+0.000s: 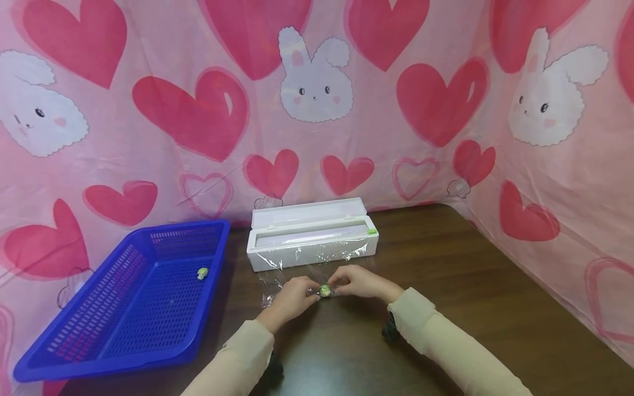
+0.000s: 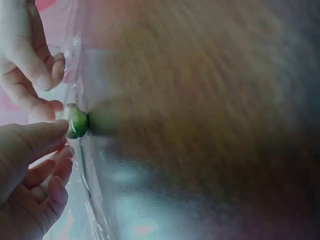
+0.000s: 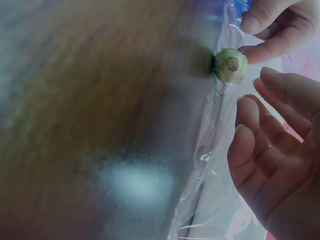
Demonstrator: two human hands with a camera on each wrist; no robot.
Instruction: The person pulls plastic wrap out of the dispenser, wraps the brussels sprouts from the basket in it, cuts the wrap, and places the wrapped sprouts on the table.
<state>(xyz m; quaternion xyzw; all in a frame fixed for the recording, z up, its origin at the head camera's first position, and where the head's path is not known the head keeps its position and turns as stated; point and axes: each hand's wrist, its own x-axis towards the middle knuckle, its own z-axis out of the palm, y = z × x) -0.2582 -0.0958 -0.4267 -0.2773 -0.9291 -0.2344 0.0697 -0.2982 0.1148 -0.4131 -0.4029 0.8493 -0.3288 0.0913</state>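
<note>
A small green Brussels sprout sits between the two hands on the table, at a strip of clear cling film; its cut stem end faces the right wrist view. My left hand is at the sprout's left, its thumb tip at the sprout and its fingers loosely bent. On the other side, my right hand has bent, relaxed fingers with a gap between thumb and fingertips. In the right wrist view, this right hand is just short of the sprout.
Behind the hands stands a white cling film box, lid raised, with film hanging over its front. A blue plastic basket is at the left, holding another small sprout. A pink heart-print curtain borders the brown table.
</note>
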